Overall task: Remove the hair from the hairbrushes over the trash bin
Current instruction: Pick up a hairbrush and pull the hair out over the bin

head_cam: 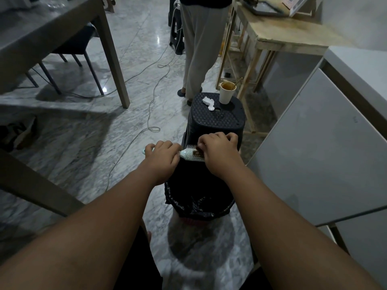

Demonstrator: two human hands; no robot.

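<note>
The hairbrush (191,154) looks light and stiff, so the handle is the best place to hold it. It is white with a pale green handle, and brown hair (198,153) is stuck in its bristles. The left hand (162,156) grips the handle. The right hand (217,151) pinches the hair. The brush is above the trash bin (199,197).

Dim indoor light — glare on the marble floor (159,41) (wide-angle bending at edges), soft shadows.
</note>
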